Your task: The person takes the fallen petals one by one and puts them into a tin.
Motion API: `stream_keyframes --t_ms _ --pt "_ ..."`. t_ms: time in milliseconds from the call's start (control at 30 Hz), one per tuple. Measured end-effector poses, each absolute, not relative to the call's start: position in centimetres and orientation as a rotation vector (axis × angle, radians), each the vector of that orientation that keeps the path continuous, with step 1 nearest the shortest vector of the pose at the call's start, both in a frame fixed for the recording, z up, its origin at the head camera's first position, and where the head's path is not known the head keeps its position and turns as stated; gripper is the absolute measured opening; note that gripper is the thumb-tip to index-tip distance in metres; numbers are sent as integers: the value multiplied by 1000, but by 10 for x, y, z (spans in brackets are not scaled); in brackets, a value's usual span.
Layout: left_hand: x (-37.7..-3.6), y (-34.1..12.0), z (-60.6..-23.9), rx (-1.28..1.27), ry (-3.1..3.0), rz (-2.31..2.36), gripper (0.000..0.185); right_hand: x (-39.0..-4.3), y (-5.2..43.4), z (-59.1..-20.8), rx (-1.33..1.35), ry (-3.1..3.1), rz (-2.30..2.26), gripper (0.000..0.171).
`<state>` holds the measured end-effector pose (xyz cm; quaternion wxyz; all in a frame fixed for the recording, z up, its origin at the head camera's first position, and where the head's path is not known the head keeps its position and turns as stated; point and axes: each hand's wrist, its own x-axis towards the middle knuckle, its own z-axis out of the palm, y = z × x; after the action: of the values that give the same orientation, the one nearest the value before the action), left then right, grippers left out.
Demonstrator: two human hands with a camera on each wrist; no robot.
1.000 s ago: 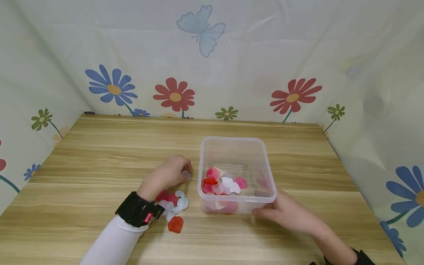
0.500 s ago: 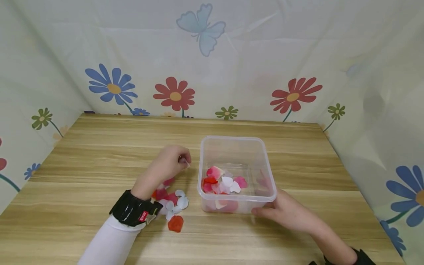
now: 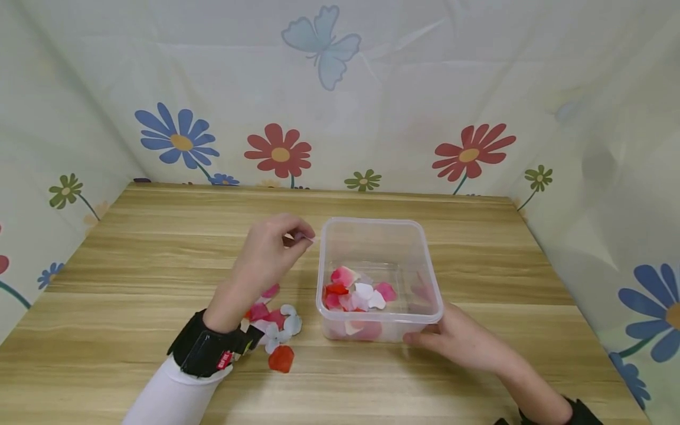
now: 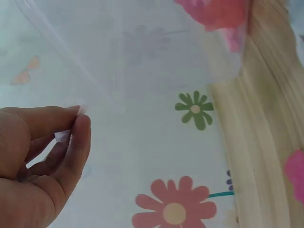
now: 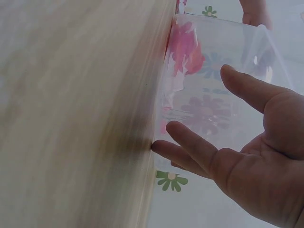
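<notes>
My left hand (image 3: 268, 251) is raised just left of the clear plastic box (image 3: 380, 318), level with its far part. Its thumb and fingertips pinch a pale petal (image 4: 61, 137), mostly hidden by the fingers. At the box's near right corner is my right hand (image 3: 464, 342); in the right wrist view, its spread, fairly straight fingers (image 5: 190, 142) and thumb lie against the wall. Pink, red and white petals (image 3: 363, 291) lie inside, at the left of the floor. Loose petals (image 3: 276, 319) are heaped near my left wrist, partly hidden by it.
A single orange-red petal (image 3: 281, 359) lies on the wooden table (image 3: 467, 248), in front of the heap. Behind and along both sides of the table hangs a white cloth (image 3: 382, 118) printed with flowers and a butterfly. Black straps (image 3: 204, 345) circle both wrists.
My left hand has risen from the table and moved farther back with the pale petal, uncovering more of the heap. The right hand and the box stay in place.
</notes>
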<state>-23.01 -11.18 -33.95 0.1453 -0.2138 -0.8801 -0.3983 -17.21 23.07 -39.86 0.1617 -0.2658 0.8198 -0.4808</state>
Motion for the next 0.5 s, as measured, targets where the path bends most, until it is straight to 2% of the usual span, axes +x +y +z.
stream_keyframes --t_ms 500 --pt "-211 -85 -328 -1016 -2457 -1212 17 -173 230 -398 -749 2302 -1385 62"
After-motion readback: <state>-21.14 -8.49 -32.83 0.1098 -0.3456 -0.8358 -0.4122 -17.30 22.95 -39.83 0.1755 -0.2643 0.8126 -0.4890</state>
